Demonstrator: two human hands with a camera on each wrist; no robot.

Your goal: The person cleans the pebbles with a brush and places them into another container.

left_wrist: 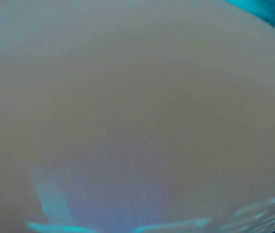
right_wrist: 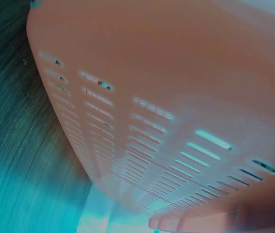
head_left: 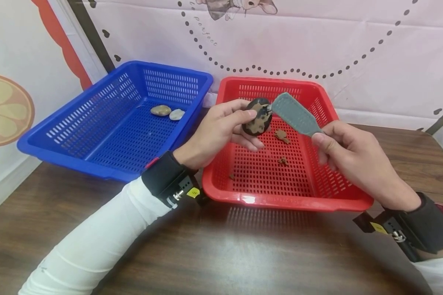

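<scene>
Head view: left hand [head_left: 223, 127] is gripping a brown-patched black stone [head_left: 259, 125] over the red basket [head_left: 288, 200]; right hand [head_left: 358, 157] is pinching a grey-green brush [head_left: 295, 114] by its narrow end, long axis slanting up-left, tip meeting the stone's upper right edge; wood-grain table [head_left: 243, 250] is running beneath; left wrist view: mostly blurring, grip indeterminable; right wrist view: slotted basket wall [right_wrist: 142, 145] is filling most, grip unseen.

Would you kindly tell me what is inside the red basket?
Inside the red basket, brown clumps lie on its floor. The left hand, dark object and right hand hide parts of the interior; anything there is unseen.
</scene>
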